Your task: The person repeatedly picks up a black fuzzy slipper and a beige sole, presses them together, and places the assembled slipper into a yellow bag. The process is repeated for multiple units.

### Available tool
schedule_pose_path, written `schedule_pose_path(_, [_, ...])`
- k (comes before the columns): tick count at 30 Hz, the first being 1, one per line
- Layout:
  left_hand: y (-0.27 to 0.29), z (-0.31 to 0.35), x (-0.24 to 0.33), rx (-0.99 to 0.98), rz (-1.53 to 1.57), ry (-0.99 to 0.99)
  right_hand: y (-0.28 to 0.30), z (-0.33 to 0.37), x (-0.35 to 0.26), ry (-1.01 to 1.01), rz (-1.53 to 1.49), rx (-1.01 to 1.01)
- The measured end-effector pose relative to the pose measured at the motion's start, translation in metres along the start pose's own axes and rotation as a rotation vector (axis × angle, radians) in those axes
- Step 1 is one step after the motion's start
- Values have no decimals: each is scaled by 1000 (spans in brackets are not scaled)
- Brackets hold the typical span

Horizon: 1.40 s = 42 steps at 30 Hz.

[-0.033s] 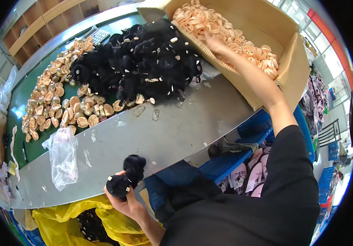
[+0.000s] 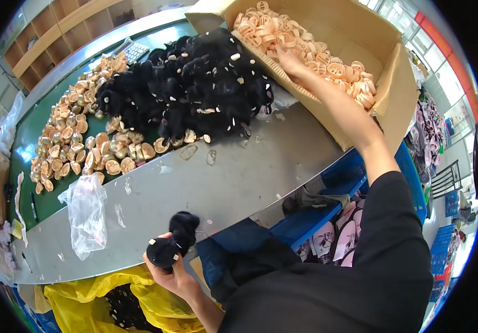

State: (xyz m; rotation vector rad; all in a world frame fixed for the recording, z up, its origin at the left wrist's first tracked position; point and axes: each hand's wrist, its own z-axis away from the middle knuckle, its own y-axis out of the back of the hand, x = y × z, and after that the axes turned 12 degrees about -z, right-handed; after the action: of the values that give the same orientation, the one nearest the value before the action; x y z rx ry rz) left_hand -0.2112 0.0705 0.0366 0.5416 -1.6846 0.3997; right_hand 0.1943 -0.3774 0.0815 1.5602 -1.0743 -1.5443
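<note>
My left hand, low over the near table edge, is closed around a black fluffy hairpiece. It has a rounded cap with small pale tabs, and a tuft rises from its far side. At the upper right my right hand reaches over the near wall of a cardboard box. It touches the peach-coloured oval plastic rings heaped inside. Its fingertips are partly hidden among the rings, so their grip is unclear.
A big pile of black hairpieces lies beside the box on the grey table. Left of it are gold-and-peach half shells and a clear plastic bag. A yellow bag hangs below. Blue crates hold pink items.
The view has shifted very slightly. My left hand still holds the hairpiece, and my right hand stays among the plastic rings with its fingers barely moved.
</note>
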Motion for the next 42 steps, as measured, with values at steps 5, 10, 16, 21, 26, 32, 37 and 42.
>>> schedule_pose_path(5, [3, -3, 4, -9, 23, 0, 15, 3, -1, 63, 58, 206])
schedule_pose_path(10, [9, -2, 11, 129, 12, 83, 46, 8, -20, 140, 32, 614])
schedule_pose_path(16, [9, -2, 6, 96, 74, 252, 39, 93, -132, 485, -622, 559])
schedule_pose_path(21, [-10, -5, 8, -52, -51, 187, -111, 269, -245, 1239, -803, 74])
schedule_pose_path(26, [5, 1, 1, -92, -88, 172, -146, 355, -291, 788, -1127, -303])
schedule_pose_path(32, [10, 10, -20, -163, -175, 132, -160, 355, -266, 872, -1002, -250])
schedule_pose_path(37, [3, 9, -17, -161, -168, 81, -148, 358, -257, 803, -1007, -253])
schedule_pose_path(42, [7, 3, -10, -67, -110, 99, -147, 363, -259, 783, -1056, -184])
